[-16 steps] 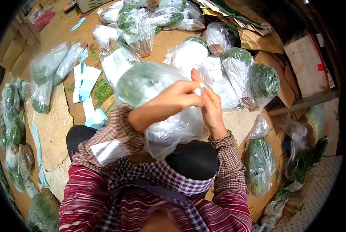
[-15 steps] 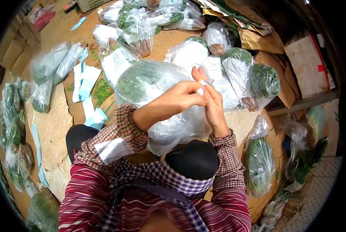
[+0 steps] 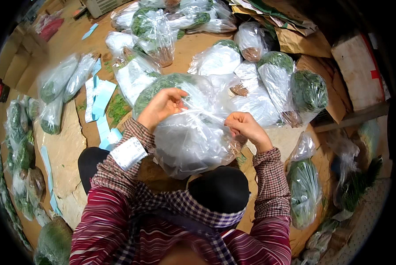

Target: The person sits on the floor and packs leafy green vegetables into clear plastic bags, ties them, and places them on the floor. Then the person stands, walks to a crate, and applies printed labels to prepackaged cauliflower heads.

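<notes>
A large clear plastic bag lies in front of my knees, with leafy greens showing through its far side. Its plastic is drawn into a twisted white strand between my two hands. My left hand pinches the left end of this strand, fingers curled above the bag. At the right end, my right hand grips the plastic between thumb and bent fingers. Whether the strand is knotted cannot be made out. A white printed label sticks to my left sleeve.
Several bagged bunches of greens lie beyond and to the right, more at left. Light-blue paper strips are scattered left of the bag. A white box and cardboard stand far right. A bagged bunch rests beside my right arm.
My hands were close together above the bag's right side. They have moved apart, the left one leftward and the right one lower, with the plastic strand now stretched between them.
</notes>
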